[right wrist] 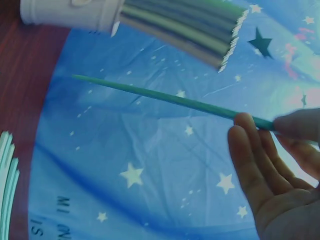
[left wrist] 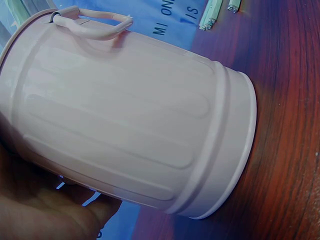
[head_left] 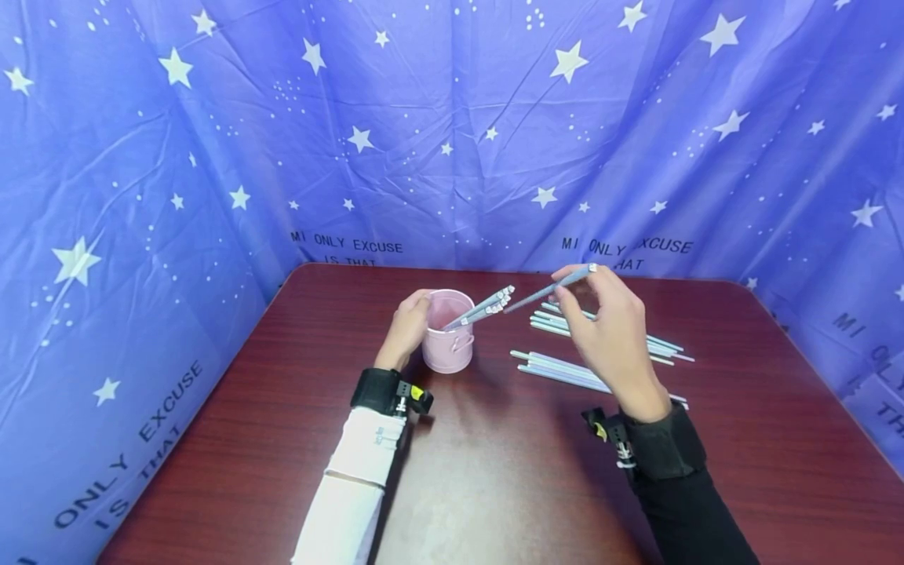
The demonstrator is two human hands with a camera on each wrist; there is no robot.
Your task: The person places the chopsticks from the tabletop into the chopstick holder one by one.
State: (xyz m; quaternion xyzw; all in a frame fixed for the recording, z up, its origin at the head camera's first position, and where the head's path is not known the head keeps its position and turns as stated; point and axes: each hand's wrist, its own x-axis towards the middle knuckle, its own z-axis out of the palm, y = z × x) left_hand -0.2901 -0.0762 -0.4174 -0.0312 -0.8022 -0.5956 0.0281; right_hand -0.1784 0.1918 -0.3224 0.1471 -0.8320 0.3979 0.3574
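Note:
My left hand (head_left: 406, 329) grips the left side of a small pink bucket (head_left: 448, 355), which stands upright on the table. Ribbed walls and a small side handle (left wrist: 95, 31) show in the left wrist view. A bundle of chopsticks (head_left: 486, 306) leans out over the bucket's right rim, their white-marked thick ends up. To the right, my right hand (head_left: 613, 337) pinches one tapered blue-green chopstick (right wrist: 165, 98) near its thick end. It is held in the air, its thin tip pointing down and left beside the bundle.
Two groups of loose pale chopsticks lie on the table to the right: a front row (head_left: 565, 370) and a back row (head_left: 660, 345), both partly behind my right hand. The dark red wooden table (head_left: 268, 439) is bordered by a blue star-printed curtain (head_left: 452, 180).

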